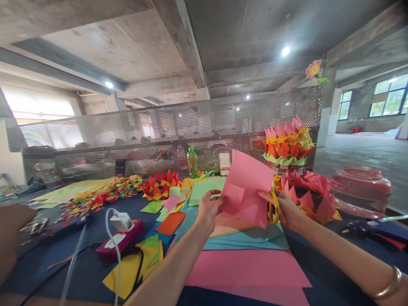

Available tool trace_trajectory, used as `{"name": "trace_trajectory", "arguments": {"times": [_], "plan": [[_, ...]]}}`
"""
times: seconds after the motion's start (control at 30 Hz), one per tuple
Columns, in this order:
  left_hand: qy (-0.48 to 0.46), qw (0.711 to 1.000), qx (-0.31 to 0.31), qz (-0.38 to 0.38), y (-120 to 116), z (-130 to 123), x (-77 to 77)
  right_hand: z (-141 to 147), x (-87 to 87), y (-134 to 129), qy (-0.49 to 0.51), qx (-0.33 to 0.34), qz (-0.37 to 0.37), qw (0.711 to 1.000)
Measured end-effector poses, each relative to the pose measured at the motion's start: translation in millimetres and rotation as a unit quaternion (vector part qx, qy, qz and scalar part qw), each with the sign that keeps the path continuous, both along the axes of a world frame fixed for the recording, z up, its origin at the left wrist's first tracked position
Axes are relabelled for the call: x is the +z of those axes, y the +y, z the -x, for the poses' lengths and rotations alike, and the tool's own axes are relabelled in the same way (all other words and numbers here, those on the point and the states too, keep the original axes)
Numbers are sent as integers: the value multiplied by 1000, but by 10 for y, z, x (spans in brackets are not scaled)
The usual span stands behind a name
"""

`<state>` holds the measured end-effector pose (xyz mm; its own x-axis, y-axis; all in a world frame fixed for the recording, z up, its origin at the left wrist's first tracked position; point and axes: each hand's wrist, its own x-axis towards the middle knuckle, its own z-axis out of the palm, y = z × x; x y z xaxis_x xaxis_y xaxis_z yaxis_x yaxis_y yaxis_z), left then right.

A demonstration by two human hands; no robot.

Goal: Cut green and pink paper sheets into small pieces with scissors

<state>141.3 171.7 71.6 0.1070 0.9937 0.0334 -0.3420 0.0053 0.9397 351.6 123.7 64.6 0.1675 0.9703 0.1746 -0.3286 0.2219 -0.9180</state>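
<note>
A pink paper sheet [250,178] is held up between my two hands above a stack of coloured sheets. My left hand [208,208] pinches its lower left edge, beside a smaller pink square that lies over the sheet. At the right edge my right hand [283,209] is closed on the paper, with yellow-handled scissors [273,206] hanging at its fingers. The scissors' blades are hidden. Beneath the hands lie blue sheets [248,243] and, nearer me, larger pink sheets [245,267].
A power strip [123,242] with a white charger [122,221] and cables is at the left. Folded paper flowers [288,144] stand at the right, near a pink-lidded jar [361,191]. A green bottle [192,162] stands behind. Another person's arm [11,238] shows at far left.
</note>
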Motion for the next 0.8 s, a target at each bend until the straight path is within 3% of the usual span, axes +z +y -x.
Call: {"name": "trace_trajectory", "arguments": {"times": [0.17, 0.8], "plan": [[-3, 1000, -30, -1, -37, -14, 26, -12, -24, 9, 8, -4, -3, 1000], [-15, 999, -26, 24, -40, -17, 27, 3, 6, -25, 37, -10, -3, 999]]}}
